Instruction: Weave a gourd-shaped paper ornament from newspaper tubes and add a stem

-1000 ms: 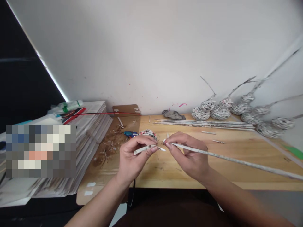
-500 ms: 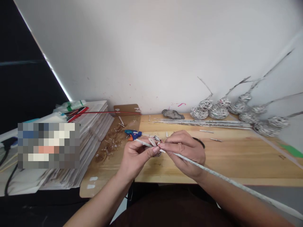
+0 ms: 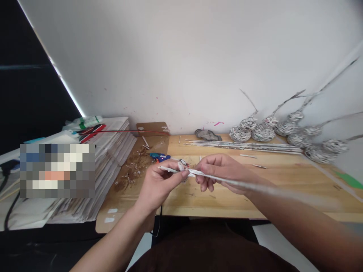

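Note:
My left hand (image 3: 163, 185) pinches a small woven newspaper piece (image 3: 181, 166) between thumb and fingers; most of that piece is hidden behind the hand. Short paper ends stick out of it to the left and upward. At its right side, my right hand (image 3: 219, 172) has its thumb and index finger closed on a long rolled paper tube (image 3: 244, 185). The tube runs from the woven piece across my right hand and wrist, and its far end is smeared by motion. The other fingers of my right hand are curled below.
A blue glue gun (image 3: 160, 157) lies on a brown board (image 3: 121, 196) littered with scraps. Behind are paper tubes (image 3: 244, 146), a grey cloth-like lump (image 3: 208, 135) and several woven gourd shapes (image 3: 263, 132) with stems. A paper stack (image 3: 113, 151) stands at left.
My right hand has shifted slightly, its lower fingers now curled into view beneath. The long paper tube has swung upward at its far right end. My left hand keeps its pinch.

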A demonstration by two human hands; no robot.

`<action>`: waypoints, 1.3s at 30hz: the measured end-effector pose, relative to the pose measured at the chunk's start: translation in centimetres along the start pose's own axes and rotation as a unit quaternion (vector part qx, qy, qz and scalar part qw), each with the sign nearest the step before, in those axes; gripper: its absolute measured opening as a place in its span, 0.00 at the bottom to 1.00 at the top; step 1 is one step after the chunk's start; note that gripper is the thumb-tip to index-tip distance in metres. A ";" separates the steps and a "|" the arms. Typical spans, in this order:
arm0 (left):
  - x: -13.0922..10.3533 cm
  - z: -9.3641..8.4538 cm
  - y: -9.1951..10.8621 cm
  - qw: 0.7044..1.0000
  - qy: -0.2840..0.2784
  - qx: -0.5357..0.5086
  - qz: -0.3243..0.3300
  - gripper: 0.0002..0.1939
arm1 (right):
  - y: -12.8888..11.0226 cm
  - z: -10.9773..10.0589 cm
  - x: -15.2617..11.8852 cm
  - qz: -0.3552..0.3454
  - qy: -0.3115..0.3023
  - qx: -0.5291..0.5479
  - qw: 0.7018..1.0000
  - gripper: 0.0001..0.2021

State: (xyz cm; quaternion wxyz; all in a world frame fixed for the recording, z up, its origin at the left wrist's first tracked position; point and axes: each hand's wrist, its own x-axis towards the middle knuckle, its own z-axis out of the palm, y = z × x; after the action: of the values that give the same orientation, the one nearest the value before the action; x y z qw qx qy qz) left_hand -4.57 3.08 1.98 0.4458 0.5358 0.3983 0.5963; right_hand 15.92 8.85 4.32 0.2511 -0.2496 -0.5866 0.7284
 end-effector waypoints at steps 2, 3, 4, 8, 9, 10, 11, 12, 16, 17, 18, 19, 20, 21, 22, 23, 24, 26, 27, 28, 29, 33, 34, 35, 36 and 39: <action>0.0 0.0 0.4 1.000 0.004 0.010 -0.001 0.04 | -0.3 0.4 0.3 0.012 0.020 -0.011 1.000 0.15; 0.1 0.0 0.5 1.000 0.005 0.014 -0.007 0.04 | -0.4 0.6 0.4 0.013 0.036 -0.025 0.999 0.14; 0.1 0.0 0.6 1.000 0.006 0.018 -0.015 0.04 | -0.4 0.8 0.5 0.013 0.052 -0.043 0.998 0.14; 0.1 -0.3 0.5 0.998 0.014 0.025 -0.051 0.05 | -0.6 1.6 0.4 -0.036 0.108 -0.146 0.983 0.11; 0.1 -0.3 0.4 0.998 0.017 0.024 -0.057 0.06 | -0.7 1.8 0.3 -0.061 0.124 -0.178 0.974 0.09; 0.1 -0.3 0.3 0.998 0.020 0.023 -0.063 0.06 | -0.7 2.1 0.2 -0.088 0.141 -0.212 0.963 0.07; 0.1 -0.3 0.3 0.997 0.026 0.021 -0.066 0.07 | -0.7 2.3 0.1 -0.115 0.158 -0.246 0.949 0.06; 0.1 -0.2 0.3 0.997 0.031 0.019 -0.068 0.07 | -0.7 2.5 0.0 -0.139 0.176 -0.278 0.934 0.05; 0.2 0.4 0.7 0.997 0.046 0.018 -0.066 0.08 | -0.4 3.2 -0.1 -0.206 0.229 -0.365 0.879 0.06; 0.3 0.5 0.8 0.997 0.046 0.018 -0.064 0.08 | -0.3 3.3 -0.1 -0.219 0.236 -0.379 0.868 0.06; 0.3 0.6 0.8 0.997 0.044 0.020 -0.063 0.09 | -0.1 3.4 0.0 -0.233 0.243 -0.391 0.856 0.05; 0.4 0.6 0.8 0.997 0.042 0.020 -0.062 0.09 | 0.0 3.4 0.0 -0.248 0.252 -0.404 0.844 0.05; 0.4 0.7 0.7 0.997 0.039 0.017 -0.062 0.09 | 0.1 3.5 0.1 -0.265 0.261 -0.417 0.830 0.04; 0.4 0.7 0.6 0.997 0.037 0.012 -0.063 0.09 | 0.2 3.5 0.2 -0.283 0.269 -0.430 0.814 0.04; 0.4 0.6 0.5 0.997 0.036 0.005 -0.065 0.09 | 0.3 3.6 0.3 -0.301 0.276 -0.442 0.799 0.04; 0.3 0.6 0.4 0.997 0.036 -0.004 -0.068 0.09 | 0.4 3.6 0.3 -0.318 0.280 -0.452 0.785 0.03; 0.3 0.5 0.2 0.997 0.040 -0.014 -0.071 0.09 | 0.4 3.7 0.4 -0.332 0.281 -0.458 0.775 0.03; 0.2 0.4 0.1 0.996 0.046 -0.026 -0.077 0.09 | 0.4 3.8 0.5 -0.346 0.280 -0.462 0.767 0.03; 0.2 0.4 0.0 0.995 0.046 -0.028 -0.080 0.09 | 0.4 3.9 0.5 -0.349 0.279 -0.462 0.766 0.03; 0.1 0.4 0.0 0.995 0.045 -0.030 -0.082 0.09 | 0.4 3.9 0.5 -0.351 0.278 -0.460 0.767 0.03; 0.1 0.4 0.0 0.995 0.043 -0.032 -0.082 0.09 | 0.4 3.9 0.5 -0.354 0.275 -0.461 0.766 0.03; 0.2 0.5 0.0 0.995 0.050 -0.037 -0.073 0.08 | 0.5 3.9 0.6 -0.384 0.249 -0.491 0.741 0.06; 0.2 0.5 0.0 0.995 0.055 -0.040 -0.071 0.07 | 0.6 3.8 0.5 -0.395 0.241 -0.505 0.729 0.07; 0.2 0.6 0.0 0.995 0.059 -0.044 -0.070 0.07 | 0.6 3.8 0.5 -0.405 0.234 -0.519 0.716 0.08; 0.3 0.6 0.0 0.994 0.061 -0.050 -0.071 0.07 | 0.7 3.7 0.5 -0.414 0.227 -0.534 0.702 0.09; 0.3 0.7 -0.2 0.992 0.067 -0.069 -0.081 0.07 | 0.8 3.7 0.3 -0.425 0.202 -0.581 0.663 0.11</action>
State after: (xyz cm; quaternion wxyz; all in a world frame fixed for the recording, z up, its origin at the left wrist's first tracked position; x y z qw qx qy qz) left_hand -3.89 3.44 1.98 0.5010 0.4288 0.4272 0.6186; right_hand 13.22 6.22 4.25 0.4500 -0.2094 -0.8680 -0.0152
